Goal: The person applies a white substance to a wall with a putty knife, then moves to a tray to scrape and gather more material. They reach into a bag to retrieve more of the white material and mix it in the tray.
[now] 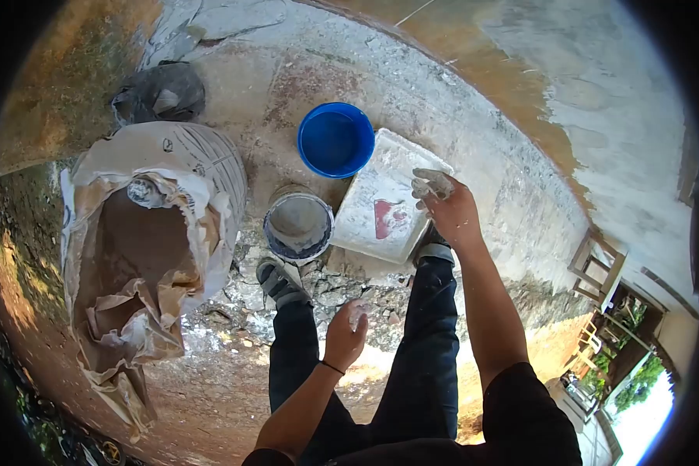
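My right hand point(452, 206) hangs over the right edge of a shallow white tray point(365, 190). Its fingers are bent but apart, and thick grey paste coats them; I make out no tool in them. Lower down, in front of my legs, is my left hand point(346, 338), its fingers loosely curled with whitish residue on them and the thumb standing apart. White paste and a dark red patch mark the tray's floor. Left of the tray stands a paste-smeared bucket point(299, 225) with grey material inside. A blue bucket point(335, 140) stands behind it, its inside dark blue.
On the left is a large torn-open paper sack point(225, 167) with brown-grey powder inside. A dark plastic bag point(167, 93) lies behind it. My shoes point(281, 281) are by the broken floor edge. A plastered wall point(590, 85) rises at right, with a wooden frame point(598, 264) near it.
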A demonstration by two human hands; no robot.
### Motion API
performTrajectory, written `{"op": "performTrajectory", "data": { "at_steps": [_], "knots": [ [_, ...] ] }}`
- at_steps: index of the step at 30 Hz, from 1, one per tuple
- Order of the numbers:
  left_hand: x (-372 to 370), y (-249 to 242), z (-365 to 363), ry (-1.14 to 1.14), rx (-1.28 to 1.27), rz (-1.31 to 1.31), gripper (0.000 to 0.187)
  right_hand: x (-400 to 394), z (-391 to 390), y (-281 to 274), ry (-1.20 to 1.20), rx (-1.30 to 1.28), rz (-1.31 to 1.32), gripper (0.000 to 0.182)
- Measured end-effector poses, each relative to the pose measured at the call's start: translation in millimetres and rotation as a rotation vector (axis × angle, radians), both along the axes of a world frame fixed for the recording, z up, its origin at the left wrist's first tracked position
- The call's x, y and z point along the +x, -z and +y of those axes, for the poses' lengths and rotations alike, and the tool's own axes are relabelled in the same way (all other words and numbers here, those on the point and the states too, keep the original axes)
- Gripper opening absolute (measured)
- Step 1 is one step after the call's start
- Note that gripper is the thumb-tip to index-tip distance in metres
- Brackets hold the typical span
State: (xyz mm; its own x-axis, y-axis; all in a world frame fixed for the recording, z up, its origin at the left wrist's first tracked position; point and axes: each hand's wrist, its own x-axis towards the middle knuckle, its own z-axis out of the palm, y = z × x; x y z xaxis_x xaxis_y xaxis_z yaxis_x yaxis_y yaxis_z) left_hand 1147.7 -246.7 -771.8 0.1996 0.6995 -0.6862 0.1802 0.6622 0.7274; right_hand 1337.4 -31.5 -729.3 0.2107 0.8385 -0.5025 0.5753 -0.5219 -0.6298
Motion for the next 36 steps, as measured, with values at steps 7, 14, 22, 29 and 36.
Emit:
{"op": "performTrajectory", "data": {
  "at_steps": [7,14,22,29,36],
  "knots": [
    [65,219,-7,-0.43,-0.658,-0.146,0.059,112,-114,219,-0.11,-0.264,-0.368,0.036],
    [96,290,-8,-0.694,-0.625,-0.097,0.047,113,-126,284,-0.086,-0.373,-0.481,0.059],
    [109,274,-2,-0.757,-0.609,-0.097,0.039,105,-130,314,0.062,-0.27,-0.515,0.057],
    [104,270,-4,-0.801,-0.622,-0.096,0.041,110,-126,289,0.073,-0.332,-0.358,0.06],
    [106,244,0,-0.762,-0.54,-0.216,0.034,141,-115,244,0.039,-0.45,0.081,0.049]
  ]
}}
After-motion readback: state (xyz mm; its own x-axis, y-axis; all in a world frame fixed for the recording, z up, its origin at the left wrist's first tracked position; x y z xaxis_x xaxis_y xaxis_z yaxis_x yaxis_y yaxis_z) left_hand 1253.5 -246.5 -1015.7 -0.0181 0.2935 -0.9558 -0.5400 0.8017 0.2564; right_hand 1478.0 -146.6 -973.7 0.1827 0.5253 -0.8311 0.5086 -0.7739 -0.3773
